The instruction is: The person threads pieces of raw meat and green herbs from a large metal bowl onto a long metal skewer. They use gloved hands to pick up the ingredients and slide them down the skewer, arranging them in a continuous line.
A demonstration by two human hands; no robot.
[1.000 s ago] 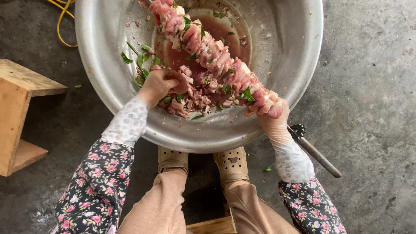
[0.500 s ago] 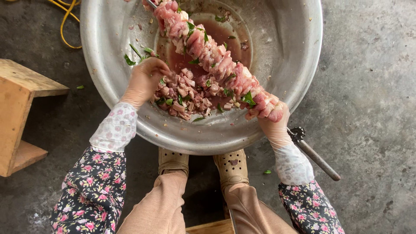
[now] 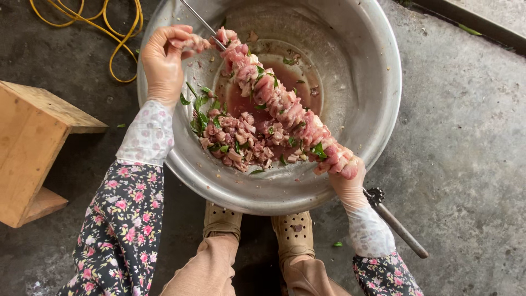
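Note:
A long metal skewer [image 3: 198,19] packed with pink meat pieces [image 3: 279,101] slants across a big steel basin [image 3: 378,87]. My right hand [image 3: 350,189] grips the skewer's lower end at the basin's near rim; its handle [image 3: 397,225] sticks out behind the wrist. My left hand [image 3: 164,57] is up at the skewer's bare upper end, pinching a piece of meat [image 3: 189,43] beside the rod. Loose chopped meat with green leaves [image 3: 235,140] lies in reddish marinade on the basin's bottom.
A wooden stool [image 3: 33,148] stands at the left on the concrete floor. A yellow cord [image 3: 118,33] loops at the top left. My two feet in tan perforated clogs [image 3: 222,219] sit right under the basin's near edge.
My left hand left the loose meat pile, carrying a piece up to the skewer's upper end. My right hand stays on the lower end.

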